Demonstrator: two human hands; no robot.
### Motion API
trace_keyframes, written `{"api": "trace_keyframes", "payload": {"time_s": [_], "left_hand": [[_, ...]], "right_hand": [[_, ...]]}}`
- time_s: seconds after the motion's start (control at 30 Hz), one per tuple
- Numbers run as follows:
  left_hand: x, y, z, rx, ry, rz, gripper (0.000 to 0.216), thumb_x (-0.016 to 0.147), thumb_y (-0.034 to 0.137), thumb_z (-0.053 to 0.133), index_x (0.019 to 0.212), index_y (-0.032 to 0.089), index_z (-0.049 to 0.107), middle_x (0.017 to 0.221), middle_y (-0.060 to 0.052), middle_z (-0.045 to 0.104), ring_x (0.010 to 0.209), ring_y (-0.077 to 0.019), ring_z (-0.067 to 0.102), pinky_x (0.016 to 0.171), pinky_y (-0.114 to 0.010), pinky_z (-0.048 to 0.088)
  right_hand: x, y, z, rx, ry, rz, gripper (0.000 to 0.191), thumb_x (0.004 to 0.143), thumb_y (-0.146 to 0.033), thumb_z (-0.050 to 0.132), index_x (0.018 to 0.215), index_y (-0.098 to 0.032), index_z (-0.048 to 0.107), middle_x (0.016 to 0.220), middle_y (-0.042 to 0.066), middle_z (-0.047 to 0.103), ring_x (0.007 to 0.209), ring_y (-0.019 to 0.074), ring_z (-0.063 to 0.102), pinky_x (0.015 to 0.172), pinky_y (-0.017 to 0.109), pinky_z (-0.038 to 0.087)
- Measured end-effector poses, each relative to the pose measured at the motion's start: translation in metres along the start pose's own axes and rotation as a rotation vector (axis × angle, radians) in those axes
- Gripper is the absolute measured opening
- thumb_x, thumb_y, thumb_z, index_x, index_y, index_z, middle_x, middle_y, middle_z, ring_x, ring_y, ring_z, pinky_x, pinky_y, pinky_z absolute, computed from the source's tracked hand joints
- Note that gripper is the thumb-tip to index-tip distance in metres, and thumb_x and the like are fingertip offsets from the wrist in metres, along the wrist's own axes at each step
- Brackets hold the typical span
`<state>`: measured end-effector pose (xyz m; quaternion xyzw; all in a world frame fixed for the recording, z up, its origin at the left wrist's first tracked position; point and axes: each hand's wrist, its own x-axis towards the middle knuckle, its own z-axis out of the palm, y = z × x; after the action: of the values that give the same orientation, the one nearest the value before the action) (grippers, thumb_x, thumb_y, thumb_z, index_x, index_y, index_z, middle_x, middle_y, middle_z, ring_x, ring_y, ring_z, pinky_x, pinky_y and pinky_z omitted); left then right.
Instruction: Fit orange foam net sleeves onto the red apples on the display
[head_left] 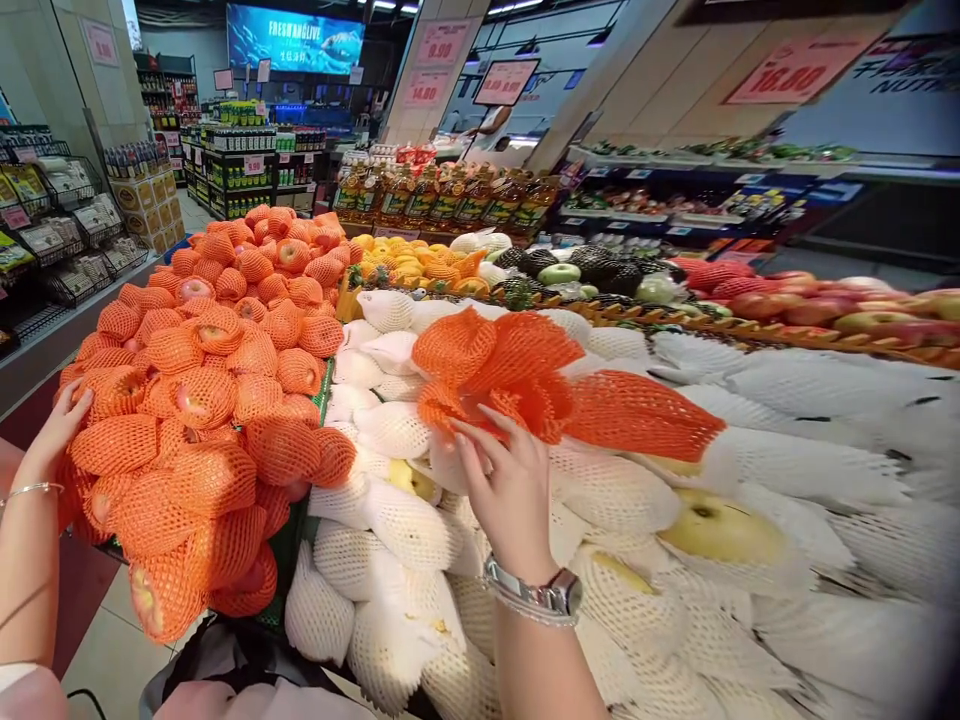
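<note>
My right hand [504,480] is raised over a heap of pears in white foam nets [405,520] and grips a bunch of empty orange foam nets [525,385]. One long orange net [637,412] trails to the right from the bunch. My left hand [58,425] rests with fingers closed against the left side of a pile of apples wrapped in orange foam nets [210,400]; what it grips, if anything, is hidden. A bare yellow pear [720,528] lies to the right of my right hand.
Behind the piles lie yellow fruit [409,262], dark green fruit [600,268] and red apples [825,300]. Bottles of oil [442,195] stand on a shelf farther back. Wire racks [67,245] line the left aisle. Red price signs hang overhead.
</note>
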<state>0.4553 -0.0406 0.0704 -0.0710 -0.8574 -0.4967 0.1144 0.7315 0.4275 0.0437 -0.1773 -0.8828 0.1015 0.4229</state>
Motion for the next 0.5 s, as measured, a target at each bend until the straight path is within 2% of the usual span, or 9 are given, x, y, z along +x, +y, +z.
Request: {"api": "trace_keyframes", "payload": {"time_s": [0.1,0.2,0.27,0.37,0.43,0.47,0.5], "left_hand": [[-0.005,-0.001,-0.004,-0.143,-0.043,-0.256,0.065,0.082,0.073,0.054,0.124,0.023,0.051,0.118,-0.006,0.063,0.090,-0.0158,0.061,0.076,-0.026,0.051],[-0.011,0.000,-0.010,-0.158,0.002,-0.276,0.058,0.090,0.071,0.041,0.127,0.026,0.049,0.126,-0.006,0.058,0.101,-0.0186,0.060,0.087,-0.033,0.052],[-0.022,0.007,-0.009,-0.045,0.135,-0.185,0.053,0.091,0.065,0.046,0.125,0.025,0.051,0.129,-0.007,0.058,0.113,-0.0236,0.057,0.100,-0.043,0.047],[-0.058,0.033,0.005,0.074,0.387,0.120,0.042,0.092,0.050,0.055,0.123,0.022,0.054,0.128,-0.008,0.061,0.119,-0.0267,0.056,0.108,-0.046,0.041],[-0.093,0.059,0.024,-0.026,0.382,0.266,0.036,0.094,0.043,0.052,0.123,0.021,0.056,0.118,-0.007,0.065,0.110,-0.0249,0.061,0.103,-0.043,0.046],[-0.112,0.073,0.036,-0.084,0.287,0.312,0.031,0.093,0.040,0.054,0.118,0.021,0.059,0.112,-0.007,0.067,0.106,-0.0244,0.063,0.101,-0.042,0.047],[-0.129,0.086,0.048,-0.127,0.124,0.351,0.026,0.092,0.037,0.057,0.112,0.021,0.063,0.105,-0.005,0.069,0.101,-0.0237,0.065,0.097,-0.040,0.049]], "right_hand": [[0.008,0.009,0.013,-0.090,-0.101,0.020,0.048,0.096,-0.038,0.035,0.110,-0.010,0.072,0.126,0.023,0.062,0.115,0.0365,0.056,0.098,0.058,0.044],[0.013,0.004,0.008,-0.050,-0.123,0.040,0.049,0.096,-0.037,0.034,0.112,-0.010,0.071,0.118,0.021,0.068,0.109,0.0351,0.061,0.095,0.057,0.047],[0.011,-0.009,-0.004,0.073,-0.033,0.040,0.043,0.096,-0.038,0.039,0.111,-0.014,0.072,0.118,0.017,0.069,0.109,0.0315,0.063,0.097,0.053,0.048],[-0.001,-0.033,-0.017,0.325,0.137,0.120,0.031,0.095,-0.037,0.050,0.104,-0.021,0.075,0.109,0.012,0.074,0.105,0.0264,0.067,0.096,0.046,0.050],[-0.012,-0.047,-0.012,0.529,0.178,0.265,0.027,0.089,-0.043,0.060,0.094,-0.023,0.077,0.100,0.010,0.076,0.099,0.0264,0.068,0.095,0.046,0.051],[-0.017,-0.053,-0.007,0.657,0.157,0.354,0.027,0.084,-0.047,0.065,0.089,-0.023,0.078,0.097,0.009,0.076,0.096,0.0268,0.069,0.093,0.046,0.052],[-0.022,-0.059,0.000,0.797,0.107,0.448,0.028,0.078,-0.050,0.070,0.085,-0.023,0.078,0.096,0.009,0.077,0.093,0.0268,0.070,0.090,0.045,0.054]]}}
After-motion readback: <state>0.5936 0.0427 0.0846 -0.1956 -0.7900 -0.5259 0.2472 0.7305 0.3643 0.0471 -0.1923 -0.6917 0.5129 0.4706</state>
